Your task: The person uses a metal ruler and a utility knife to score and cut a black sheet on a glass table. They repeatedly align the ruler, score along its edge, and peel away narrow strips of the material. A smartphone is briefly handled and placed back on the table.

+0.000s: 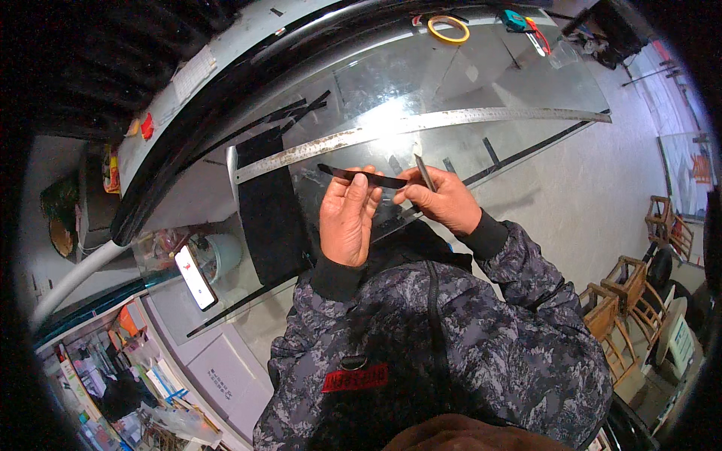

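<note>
My left hand [346, 225] is closed, pinching a narrow black strip [383, 181] between thumb and fingers. The strip stretches across toward my right hand [447, 201], whose fingertips are at its other end. A slim grey metal tool, perhaps a knife, [426, 173] sticks up out of my closed right hand; its lower part is hidden by the fingers. Just beyond both hands a long, worn steel ruler [451, 118] lies across the glass tabletop [556, 86]. Left of my left hand, a black sheet [271, 218] runs partly under the ruler.
At the far side lie a yellow tape roll [431, 32], a teal tape measure [514, 21] and a red cutter [538, 34]. Black strips [293, 113] rest beyond the ruler. A lit phone [194, 278] is at the left, above a cluttered drawer [128, 376]. Wooden stools [602, 310] stand right.
</note>
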Demonstrator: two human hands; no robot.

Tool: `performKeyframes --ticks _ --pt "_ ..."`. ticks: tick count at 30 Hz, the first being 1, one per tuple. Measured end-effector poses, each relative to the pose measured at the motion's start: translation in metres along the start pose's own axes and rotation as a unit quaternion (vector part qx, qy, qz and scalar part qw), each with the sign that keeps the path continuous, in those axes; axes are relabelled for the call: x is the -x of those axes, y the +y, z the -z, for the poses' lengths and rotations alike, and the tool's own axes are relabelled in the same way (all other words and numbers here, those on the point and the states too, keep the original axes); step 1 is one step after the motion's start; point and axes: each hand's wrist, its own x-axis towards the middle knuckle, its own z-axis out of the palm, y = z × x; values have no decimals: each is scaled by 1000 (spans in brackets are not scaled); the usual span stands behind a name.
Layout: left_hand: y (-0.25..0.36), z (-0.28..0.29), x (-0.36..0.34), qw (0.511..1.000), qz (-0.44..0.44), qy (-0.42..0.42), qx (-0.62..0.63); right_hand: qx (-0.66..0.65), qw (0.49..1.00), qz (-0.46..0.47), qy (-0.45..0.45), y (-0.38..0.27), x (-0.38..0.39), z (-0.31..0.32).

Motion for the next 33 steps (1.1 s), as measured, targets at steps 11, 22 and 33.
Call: performKeyframes --ticks 11,22,33 --pt "9 11 5 804 -295 -43 -515 177 981 56 58 -9 -24 8" --pt "11 41 2 597 -343 -151 -710 388 905 137 107 -6 -25 24" --pt "14 36 6 559 -308 -178 -749 433 873 206 92 -1 -22 23"
